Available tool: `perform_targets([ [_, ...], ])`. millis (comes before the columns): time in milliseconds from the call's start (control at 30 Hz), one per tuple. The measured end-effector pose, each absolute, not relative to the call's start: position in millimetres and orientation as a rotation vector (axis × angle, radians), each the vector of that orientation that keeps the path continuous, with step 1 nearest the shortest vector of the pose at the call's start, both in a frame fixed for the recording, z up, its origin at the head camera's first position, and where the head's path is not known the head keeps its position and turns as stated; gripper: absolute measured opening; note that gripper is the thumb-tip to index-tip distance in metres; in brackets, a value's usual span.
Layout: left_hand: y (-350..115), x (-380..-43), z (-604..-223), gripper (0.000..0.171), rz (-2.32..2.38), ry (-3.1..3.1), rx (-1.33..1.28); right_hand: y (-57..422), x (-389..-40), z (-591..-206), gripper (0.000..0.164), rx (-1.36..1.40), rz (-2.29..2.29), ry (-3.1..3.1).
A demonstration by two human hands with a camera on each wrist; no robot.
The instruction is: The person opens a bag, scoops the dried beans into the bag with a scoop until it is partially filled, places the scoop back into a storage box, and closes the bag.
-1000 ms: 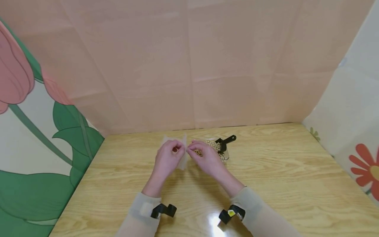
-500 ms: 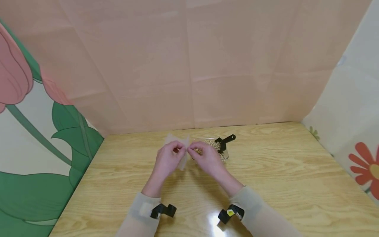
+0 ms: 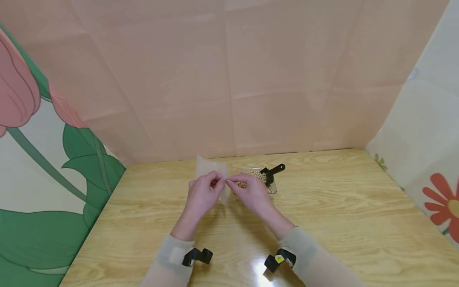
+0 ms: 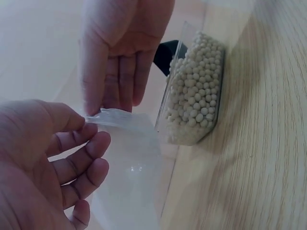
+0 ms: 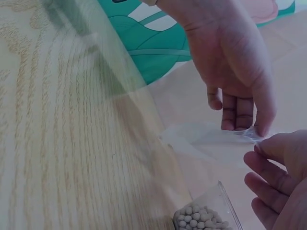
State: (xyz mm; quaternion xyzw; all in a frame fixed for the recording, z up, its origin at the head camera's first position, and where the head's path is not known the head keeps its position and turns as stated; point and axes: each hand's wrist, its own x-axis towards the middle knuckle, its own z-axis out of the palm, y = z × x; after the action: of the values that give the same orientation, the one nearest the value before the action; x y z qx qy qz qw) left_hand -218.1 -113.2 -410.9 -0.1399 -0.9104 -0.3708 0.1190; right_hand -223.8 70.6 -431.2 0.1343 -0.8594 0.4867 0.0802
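Note:
A thin, translucent plastic bag (image 4: 129,167) hangs from the fingertips of both hands above the table, looking flat. My left hand (image 3: 205,190) pinches its top edge between thumb and index finger, the other fingers loosely curled. Right beside it, my right hand (image 3: 251,192) pinches the same edge, its fingertips nearly meeting the left ones. Behind the right hand stands a clear plastic container (image 3: 274,189) filled with small, pale, round soybean-like pellets (image 4: 194,96). A black scoop (image 3: 275,170) rests in them, its handle pointing to the back right.
The wood-grain table (image 3: 340,207) meets a pink sheet (image 3: 287,79) at the back. A flower-patterned sheet (image 3: 36,171) rises at the left and another (image 3: 423,139) at the right. Both wrists carry small black cameras.
The bag's free part has shifted and swung, showing more upright behind my left hand now. Both hands keep their pinch and have barely moved; container and scoop are still.

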Motion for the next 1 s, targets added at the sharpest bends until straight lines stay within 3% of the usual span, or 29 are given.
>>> perform_targets([
  [600, -122, -216, -405, 0.019, -1.374, -2.692, -0.483, 76, -224, -430, 0.017, 0.564, 1.481, -2.557],
  [1000, -124, -216, -404, 0.014, -1.265, -2.692, -0.365, 72, -225, -428, 0.017, 0.420, 1.495, -2.590],
])
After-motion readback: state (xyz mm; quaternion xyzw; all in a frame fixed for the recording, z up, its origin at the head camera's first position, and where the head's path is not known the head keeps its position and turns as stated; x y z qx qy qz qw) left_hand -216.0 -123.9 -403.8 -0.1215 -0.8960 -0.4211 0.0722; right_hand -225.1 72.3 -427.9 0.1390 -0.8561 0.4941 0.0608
